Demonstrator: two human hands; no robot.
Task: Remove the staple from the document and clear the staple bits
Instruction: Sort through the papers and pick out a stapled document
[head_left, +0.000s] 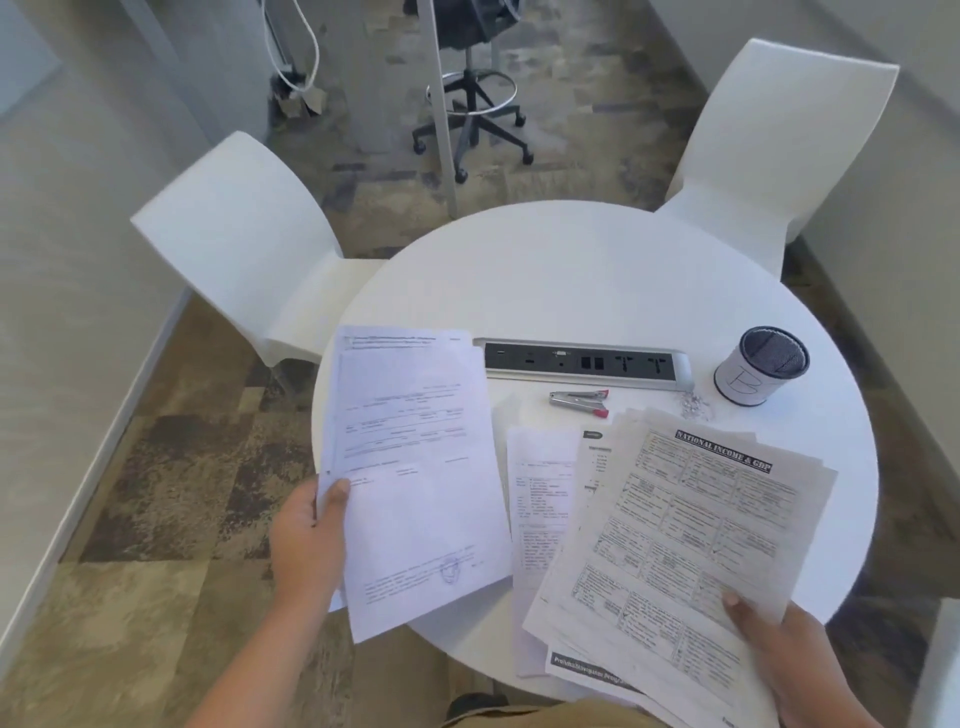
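My left hand (311, 535) grips a white printed document (415, 467) by its left edge, thumb on top, holding it over the table's left side. My right hand (779, 660) grips the lower right edge of a fanned stack of papers (691, 525) headed "NATIONAL INCOME & GDP", lying on the table. A silver staple remover with red tips (579, 402) lies on the table between the papers and the power strip. A small heap of staple bits (696, 404) sits to its right, beside the cup. No staple is discernible on either document.
The round white table (571, 280) has a recessed socket strip (582, 361) across its middle. A white mesh-lined cup marked "B" (761, 371) stands at the right. More sheets (540, 519) lie under the stack. Two white chairs (244, 239) (779, 145) flank the table.
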